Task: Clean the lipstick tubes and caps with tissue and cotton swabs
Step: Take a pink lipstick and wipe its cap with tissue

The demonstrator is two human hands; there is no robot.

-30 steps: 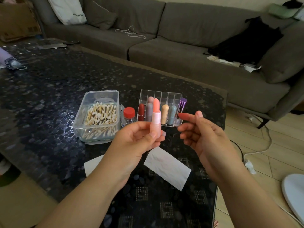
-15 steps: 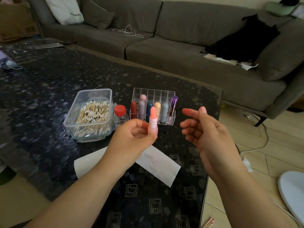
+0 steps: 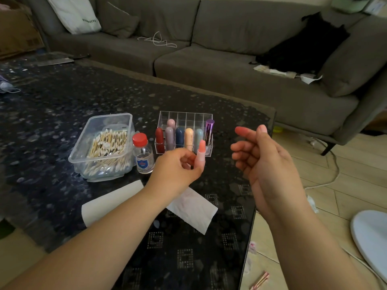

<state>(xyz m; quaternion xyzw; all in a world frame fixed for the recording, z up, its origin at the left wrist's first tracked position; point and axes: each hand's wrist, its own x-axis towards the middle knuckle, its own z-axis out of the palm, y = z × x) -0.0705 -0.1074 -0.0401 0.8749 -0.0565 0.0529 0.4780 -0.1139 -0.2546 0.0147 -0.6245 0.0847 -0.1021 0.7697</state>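
Pink lipstick (image 3: 200,152) w/ orange-coral bullet exposed sat mid-frame, upright, pinched in left hand (image 3: 178,171), fingers curled round its lower tube. Right hand (image 3: 261,162) hovered right of center, well apart from it, fingers loosely bent, holding nothing; index tip looked reddish. Vs 1 s earlier, left hand had dropped lower w/ the lipstick, less tube showing above the fingers; right hand opened a bit wider. Behind: clear organizer (image 3: 185,130) w/ capped lipsticks, red-capped bottle (image 3: 142,152) w/ blue label, unreadable. Swab tub (image 3: 104,146) center-left. Tissue (image 3: 193,209) lay on table (image 3: 52,105) under the left wrist. Pillow (image 3: 73,14) upper left had print, too blurred to read
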